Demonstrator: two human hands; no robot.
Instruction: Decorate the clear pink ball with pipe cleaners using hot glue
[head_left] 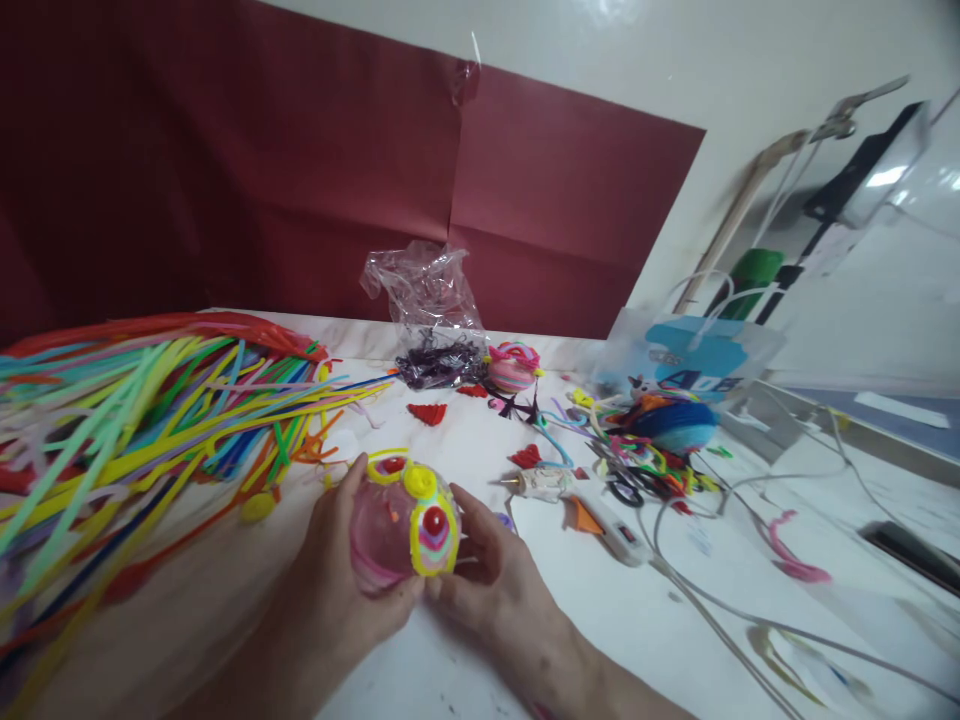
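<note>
Between my two hands is a clear pinkish ball (384, 535) decorated with coiled pipe cleaners. Yellow-rimmed rounds with red centres, like eyes (435, 540), sit on its right side and top, with a small yellow coil (420, 481) between them. My left hand (337, 560) wraps the ball's left side, its thumb underneath at the front. The fingers of my right hand (484, 565) press against the right side, near the eye-like round. Both thumbs almost meet at the lower front edge. The ball's underside and back are hidden.
Many loose pipe cleaners (150, 420) cover the left side. A plastic bag (435, 320) and a similar pink ball (514, 368) stand behind. Toward the right lie a hot glue gun (611, 530), scissors (625, 488), a blue ball (679, 425), cables and a dark phone-like object (915, 555).
</note>
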